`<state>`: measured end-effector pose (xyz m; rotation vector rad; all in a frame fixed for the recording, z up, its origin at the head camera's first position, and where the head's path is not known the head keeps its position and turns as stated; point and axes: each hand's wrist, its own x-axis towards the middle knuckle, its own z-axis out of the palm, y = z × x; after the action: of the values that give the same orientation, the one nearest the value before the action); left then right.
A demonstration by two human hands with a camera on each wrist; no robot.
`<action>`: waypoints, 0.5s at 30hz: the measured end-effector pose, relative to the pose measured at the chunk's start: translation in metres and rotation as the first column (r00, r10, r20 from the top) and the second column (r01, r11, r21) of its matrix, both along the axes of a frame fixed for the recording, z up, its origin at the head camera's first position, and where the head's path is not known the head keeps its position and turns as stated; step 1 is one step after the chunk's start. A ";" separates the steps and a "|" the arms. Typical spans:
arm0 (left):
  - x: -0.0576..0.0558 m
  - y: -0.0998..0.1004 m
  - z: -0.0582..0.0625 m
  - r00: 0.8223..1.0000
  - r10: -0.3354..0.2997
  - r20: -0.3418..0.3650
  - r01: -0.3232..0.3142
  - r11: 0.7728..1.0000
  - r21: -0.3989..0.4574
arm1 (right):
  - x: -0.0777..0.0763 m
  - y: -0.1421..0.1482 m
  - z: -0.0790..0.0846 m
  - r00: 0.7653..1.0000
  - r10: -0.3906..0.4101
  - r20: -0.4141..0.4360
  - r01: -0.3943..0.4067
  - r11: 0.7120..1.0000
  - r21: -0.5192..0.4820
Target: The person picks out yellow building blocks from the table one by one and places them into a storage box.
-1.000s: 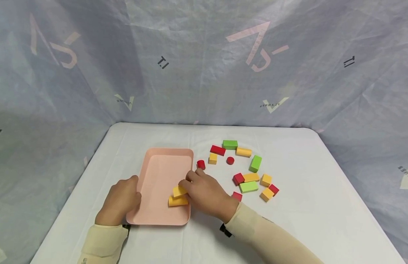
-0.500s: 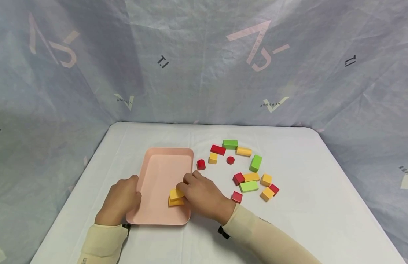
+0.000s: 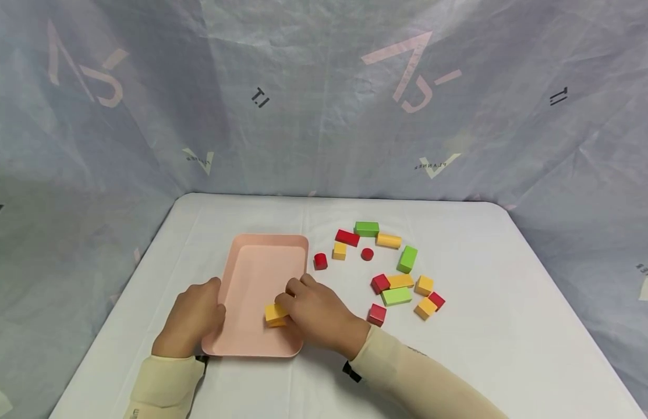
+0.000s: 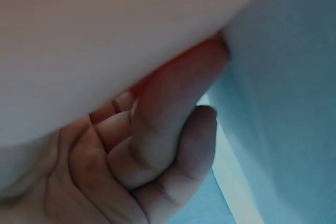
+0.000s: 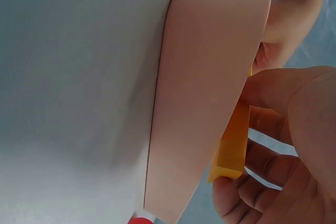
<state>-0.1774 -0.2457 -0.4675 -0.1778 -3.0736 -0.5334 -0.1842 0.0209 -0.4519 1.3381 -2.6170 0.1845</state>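
A pink tray (image 3: 250,279) lies on the left half of the table. At its left rim my left hand (image 3: 191,314) grips the edge, and in the left wrist view the curled fingers (image 4: 178,87) lie against the outer wall. My right hand (image 3: 318,311) reaches over the right rim, pinching a yellow rectangular block (image 3: 276,313) between thumb and fingers. In the right wrist view that yellow block (image 5: 233,145) shows beyond the tray wall (image 5: 205,93). Another yellow block lies beneath it in the tray, mostly hidden by the held block and the hand.
To the tray's right lie scattered blocks: a red cylinder (image 3: 321,261), a yellow cube (image 3: 339,251), a green block (image 3: 367,228), a light green block (image 3: 396,296), a red cube (image 3: 376,314) and several others. A grey printed cloth (image 3: 324,116) hangs behind the white table (image 3: 486,326).
My right hand has moved slightly left and down over the tray with the yellow block, now covering more of the yellow piece beneath. The left hand stays at the rim.
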 end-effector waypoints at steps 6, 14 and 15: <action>0.000 0.001 0.001 1.000 -0.004 0.010 0.003 1.000 0.006 | 0.001 -0.002 0.000 1.000 0.000 -0.015 0.000 1.000 0.012; 0.000 0.000 0.001 1.000 -0.004 0.017 0.004 1.000 -0.001 | 0.001 -0.004 -0.003 1.000 0.001 -0.022 -0.001 1.000 0.026; 0.000 0.000 0.001 1.000 -0.005 0.014 0.005 1.000 -0.001 | 0.000 -0.004 -0.003 1.000 0.001 -0.020 0.000 1.000 0.026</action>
<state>-0.1771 -0.2453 -0.4665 -0.1828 -3.0880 -0.5350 -0.1838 0.0169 -0.4553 1.3422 -2.6113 0.1367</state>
